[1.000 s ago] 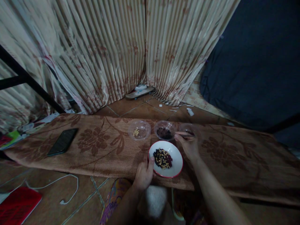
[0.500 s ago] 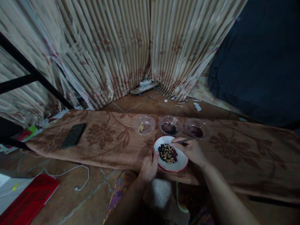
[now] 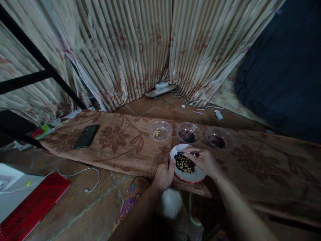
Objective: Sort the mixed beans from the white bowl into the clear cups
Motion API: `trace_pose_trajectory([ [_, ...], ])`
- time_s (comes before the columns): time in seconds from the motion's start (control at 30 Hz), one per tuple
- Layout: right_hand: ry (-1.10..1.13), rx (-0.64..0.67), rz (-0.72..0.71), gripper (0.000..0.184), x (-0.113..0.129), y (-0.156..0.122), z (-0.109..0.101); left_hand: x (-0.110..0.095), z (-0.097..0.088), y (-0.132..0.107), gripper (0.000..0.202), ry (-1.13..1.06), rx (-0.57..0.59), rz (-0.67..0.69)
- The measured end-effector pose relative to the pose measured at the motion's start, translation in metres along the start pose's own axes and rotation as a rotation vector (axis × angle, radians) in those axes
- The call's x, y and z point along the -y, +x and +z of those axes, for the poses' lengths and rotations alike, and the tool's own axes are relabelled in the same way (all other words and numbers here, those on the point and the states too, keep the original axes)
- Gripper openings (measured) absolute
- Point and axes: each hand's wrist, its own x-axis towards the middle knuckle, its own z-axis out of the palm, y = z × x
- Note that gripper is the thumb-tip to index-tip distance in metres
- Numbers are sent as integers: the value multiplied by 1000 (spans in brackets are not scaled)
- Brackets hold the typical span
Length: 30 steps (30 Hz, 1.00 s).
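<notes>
A white plate with a red rim holds a mixed pile of black, yellow and dark red beans. My left hand grips the plate's left edge, thumb on top of the rim. Over the plate's far side, my right hand pinches slim metal tweezers, their tips at the black beans on the pile's upper left. Beyond the plate stand three clear plastic bowls: the left bowl has yellow beans, the middle bowl black ones, the right bowl dark red ones.
A brown flowered cloth covers the long, narrow table. On its left part lies a dark phone. A red basket and a white cable are on the tiled floor. Striped curtains hang behind, near a skateboard.
The view has shifted, so everything sits slightly further right. My right hand has moved a little left over the plate, bringing the tweezers to the black beans. My left hand keeps its hold.
</notes>
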Motion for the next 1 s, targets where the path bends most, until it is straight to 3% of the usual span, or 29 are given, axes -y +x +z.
trace_pose_trajectory([
  [0.37,-14,14,22,23,-6,-3,4,2,0,0,58,13,-4,24],
  [0.7,-7,-3,0,20,2,-2,2,2,0,1,58,48,-12,37],
  [0.83,60,-72,-21,19,6,-2,-1,-1,-2,0,58,32,-6,20],
  [1.0,130,-270,20,19,11,2,-12,-4,-1,-1,55,5,-9,-2],
])
